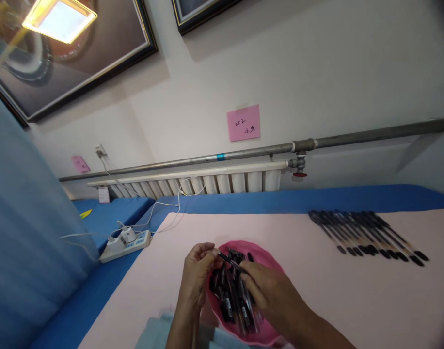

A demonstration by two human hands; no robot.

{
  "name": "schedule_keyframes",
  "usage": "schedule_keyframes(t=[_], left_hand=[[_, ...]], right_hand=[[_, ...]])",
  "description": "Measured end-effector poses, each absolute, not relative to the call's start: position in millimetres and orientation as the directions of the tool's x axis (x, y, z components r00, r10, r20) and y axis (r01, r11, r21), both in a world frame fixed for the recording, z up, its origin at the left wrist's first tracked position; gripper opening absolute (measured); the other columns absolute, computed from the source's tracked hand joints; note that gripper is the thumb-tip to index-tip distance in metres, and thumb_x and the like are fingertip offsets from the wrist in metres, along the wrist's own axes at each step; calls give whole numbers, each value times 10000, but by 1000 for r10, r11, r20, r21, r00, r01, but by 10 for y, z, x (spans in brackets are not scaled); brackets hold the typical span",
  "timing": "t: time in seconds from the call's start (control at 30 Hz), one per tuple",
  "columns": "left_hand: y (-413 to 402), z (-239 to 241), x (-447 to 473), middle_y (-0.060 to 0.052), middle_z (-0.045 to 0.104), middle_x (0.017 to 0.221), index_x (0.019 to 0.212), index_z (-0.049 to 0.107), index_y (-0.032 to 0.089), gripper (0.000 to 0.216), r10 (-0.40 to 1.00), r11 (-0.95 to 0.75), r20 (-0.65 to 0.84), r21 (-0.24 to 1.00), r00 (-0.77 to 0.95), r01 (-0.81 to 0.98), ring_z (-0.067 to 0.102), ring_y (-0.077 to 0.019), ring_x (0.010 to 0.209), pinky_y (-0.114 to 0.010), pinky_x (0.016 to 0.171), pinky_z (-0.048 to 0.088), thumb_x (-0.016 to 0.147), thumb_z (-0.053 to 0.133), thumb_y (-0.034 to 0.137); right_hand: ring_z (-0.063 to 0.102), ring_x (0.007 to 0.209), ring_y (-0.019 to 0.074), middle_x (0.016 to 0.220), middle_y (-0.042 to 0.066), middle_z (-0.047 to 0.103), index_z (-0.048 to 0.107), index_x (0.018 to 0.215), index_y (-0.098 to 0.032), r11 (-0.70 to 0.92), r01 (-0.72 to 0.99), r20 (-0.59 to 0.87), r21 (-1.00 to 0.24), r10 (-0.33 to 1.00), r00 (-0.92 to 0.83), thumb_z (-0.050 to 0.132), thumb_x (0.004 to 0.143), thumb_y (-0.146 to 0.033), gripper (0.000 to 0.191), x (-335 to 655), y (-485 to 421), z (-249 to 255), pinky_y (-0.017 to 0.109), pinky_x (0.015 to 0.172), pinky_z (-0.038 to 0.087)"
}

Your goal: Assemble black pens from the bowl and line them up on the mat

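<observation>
Between my two hands, over a pink bowl (276, 264), is a dark pen (230, 261). My left hand (198, 269) pinches its left end between thumb and fingers. The other end is gripped by my right hand (267, 288), its fingers curled round it. Beneath them the bowl holds a heap of black and clear pen parts (234, 295); my forearms and hands cover some of its rim. Whether the held pen is whole or only part of one is too small to tell.
Several dark pens (367, 235) lie side by side on the pink sheet (353, 300) at the right. A white power strip (125, 246) with plugs and loose cables lies on the left. Light blue cloth (154, 332) is at the near edge. A radiator (225, 182) lines the wall.
</observation>
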State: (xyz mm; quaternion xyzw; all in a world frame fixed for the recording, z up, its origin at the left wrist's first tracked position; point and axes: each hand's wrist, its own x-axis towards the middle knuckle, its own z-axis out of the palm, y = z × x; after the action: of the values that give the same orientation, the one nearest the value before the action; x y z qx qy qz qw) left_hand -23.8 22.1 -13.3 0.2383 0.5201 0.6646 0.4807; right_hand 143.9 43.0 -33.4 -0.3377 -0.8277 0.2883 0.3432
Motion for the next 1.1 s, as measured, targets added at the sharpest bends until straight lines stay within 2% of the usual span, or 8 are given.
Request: schedule_keyframes(t=[0.27,0.4,0.53,0.63,0.77,0.9,0.97,1.1], left_hand=[[209,-94,-216,-1,648,626,818,593,128,389,904,-17,-192,876,-381,-481,616,-109,518,-223,534,498,515,820,216],[215,-83,-142,-17,672,659,824,598,135,392,898,-37,-210,840,-387,-541,625,-118,552,-234,551,507,529,826,256],[209,-57,-55,26,614,537,639,566,136,324,916,-49,-196,812,-350,-581,570,-84,480,-204,512,478,540,826,302],[201,-42,-32,37,597,503,596,568,133,313,921,-46,-206,786,-331,-617,546,-71,456,-193,498,462,510,841,260],[202,-73,-66,-13,660,615,659,627,113,266,936,-24,-209,766,-284,-642,606,-100,560,-209,565,488,533,832,227],[207,-137,-99,-83,704,819,827,656,120,314,944,-29,-194,759,-269,-650,658,-174,744,-278,659,518,616,787,313],[211,-153,-93,-68,697,774,801,646,132,292,936,-37,-199,764,-291,-644,655,-166,711,-281,651,518,637,772,338],[215,-139,-75,-9,648,611,646,606,135,253,932,-20,-213,778,-295,-627,610,-105,572,-224,596,498,571,816,253]], right_hand=[[589,553,173,633,-9,633,598,802,-253,394,244,218,-886,819,-532,438,856,-265,170,1404,444,-338,288,499,452],[607,625,184,699,13,658,616,823,-233,410,263,228,-873,822,-522,444,857,-267,178,1394,439,-301,300,561,460],[616,646,184,714,16,669,618,831,-228,428,297,228,-854,820,-525,437,864,-247,186,1386,415,-290,297,577,451],[618,659,186,722,17,672,619,832,-230,439,301,241,-847,821,-517,435,864,-243,188,1383,411,-300,296,583,447],[619,671,189,739,23,675,603,807,-224,413,276,230,-868,827,-513,430,861,-249,183,1381,424,-307,306,608,451],[616,683,192,761,26,675,587,808,-225,392,248,221,-886,827,-517,426,863,-267,175,1378,425,-301,314,624,454],[609,672,194,745,25,667,586,803,-225,397,259,220,-881,826,-519,424,865,-275,180,1376,420,-297,317,614,449],[602,649,189,716,17,659,594,801,-229,399,270,222,-877,831,-510,429,857,-262,177,1373,419,-289,310,600,441]])
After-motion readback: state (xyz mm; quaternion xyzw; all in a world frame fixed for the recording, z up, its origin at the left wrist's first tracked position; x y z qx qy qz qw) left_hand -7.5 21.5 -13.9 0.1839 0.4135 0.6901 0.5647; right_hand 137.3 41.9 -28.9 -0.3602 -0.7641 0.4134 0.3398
